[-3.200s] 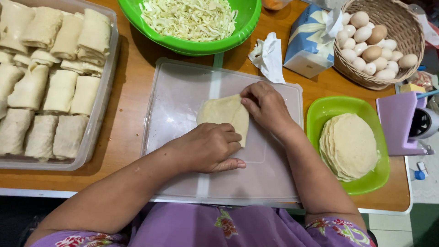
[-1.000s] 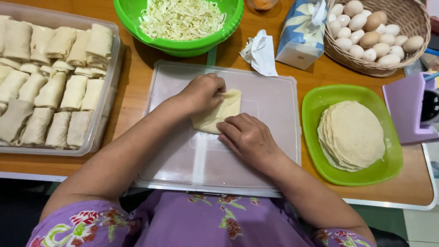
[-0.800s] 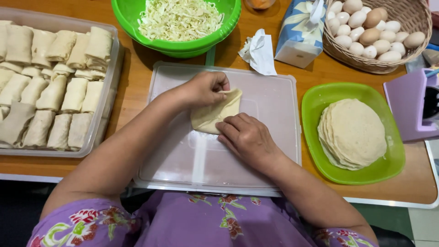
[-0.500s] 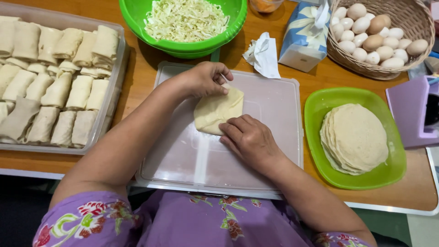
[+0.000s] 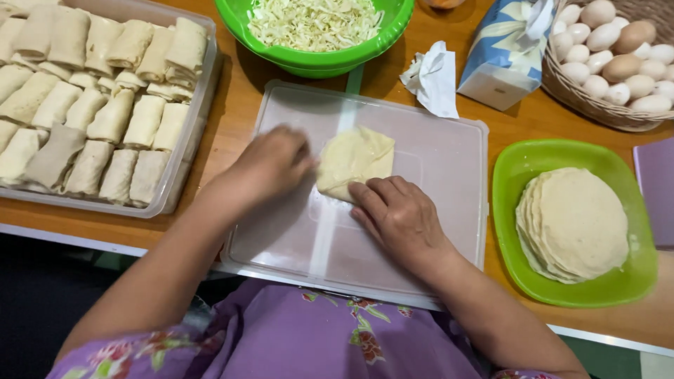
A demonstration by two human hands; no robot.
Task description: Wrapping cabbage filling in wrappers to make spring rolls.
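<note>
Folding step: left hand (image 5: 270, 167) loosely curled at the left edge of folded wrapper (image 5: 353, 160), right hand (image 5: 399, 216) flat, pinning its lower corner; next move likely needs rolling it tight.

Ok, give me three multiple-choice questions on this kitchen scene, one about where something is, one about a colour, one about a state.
1. Where does the stack of round wrappers lie?
A. in the egg basket
B. on the green plate
C. in the clear tray

2. What colour is the bowl of shredded filling?
A. green
B. red
C. white

3. How is the wrapper on the clear lid?
A. flat and open
B. torn in half
C. folded, both hands on it

Answers: B, the stack sits on the plate; A, the rim is bright green; C, left hand and right hand touch its folded edges.
</note>
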